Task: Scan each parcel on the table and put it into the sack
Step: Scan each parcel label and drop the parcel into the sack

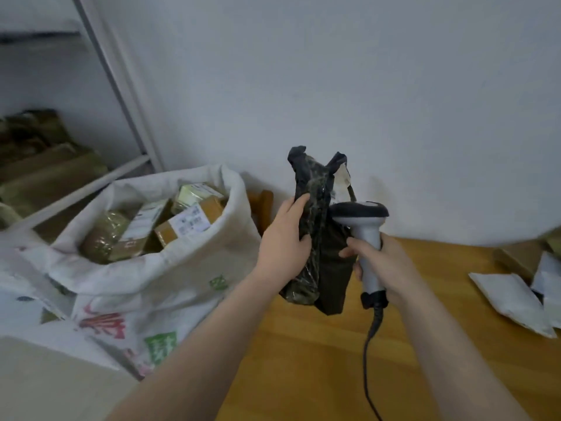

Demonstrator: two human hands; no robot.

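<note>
Black glossy parcel [309, 226], grey-and-black scanner [362, 235], white sack [127, 268] (red, green print), orange-brown table [303, 360]

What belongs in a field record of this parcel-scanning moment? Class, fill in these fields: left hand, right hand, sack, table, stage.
left hand: grips the dark parcel, held upright above the table
right hand: grips the scanner by its handle, head close beside the parcel
sack: white, open, boxes inside, left of the table
table: wooden, white parcels lying near its right side
stage: held parcel not yet in the sack
</note>
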